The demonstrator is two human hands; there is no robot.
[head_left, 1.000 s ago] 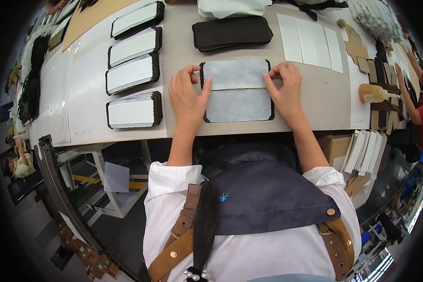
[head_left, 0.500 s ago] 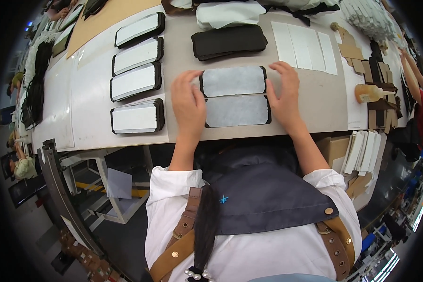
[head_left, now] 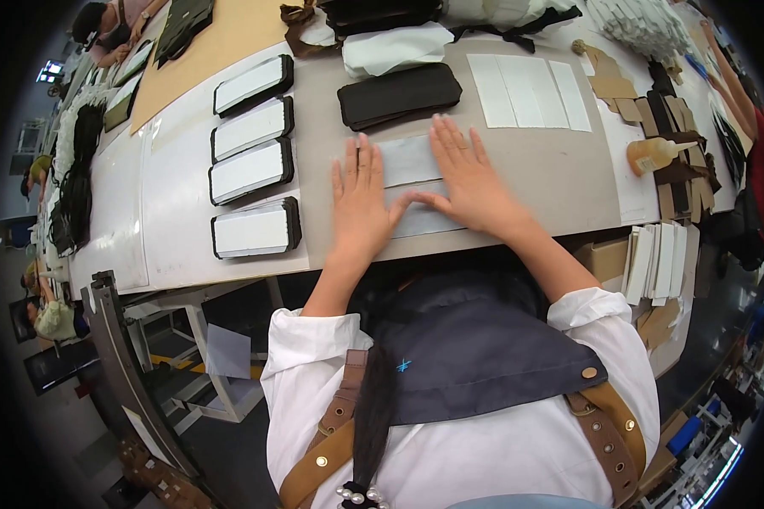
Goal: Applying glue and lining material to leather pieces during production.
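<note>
Two light grey rectangular panels lie one behind the other on the table in front of me, the far panel (head_left: 407, 159) and the near panel (head_left: 426, 222). My left hand (head_left: 361, 202) rests flat over their left ends, fingers stretched away from me. Over their right ends lies my right hand (head_left: 474, 185), also flat with fingers spread. The thumbs meet at the seam between the panels. Both hands hide the panels' dark edges. Just beyond them sits a stack of black rectangular pieces (head_left: 401, 97).
Several black-edged stacks topped with white strips (head_left: 250, 180) line the left. White strips (head_left: 530, 92) lie at the right, near a bottle of amber liquid (head_left: 652, 156) and brown card pieces (head_left: 611, 76). White cloth (head_left: 395, 49) lies at the back. Another person (head_left: 115, 30) works at the far left.
Both hands have moved from the panels' outer ends inward onto their tops, flattening out until the thumbs meet. The view has shifted slightly.
</note>
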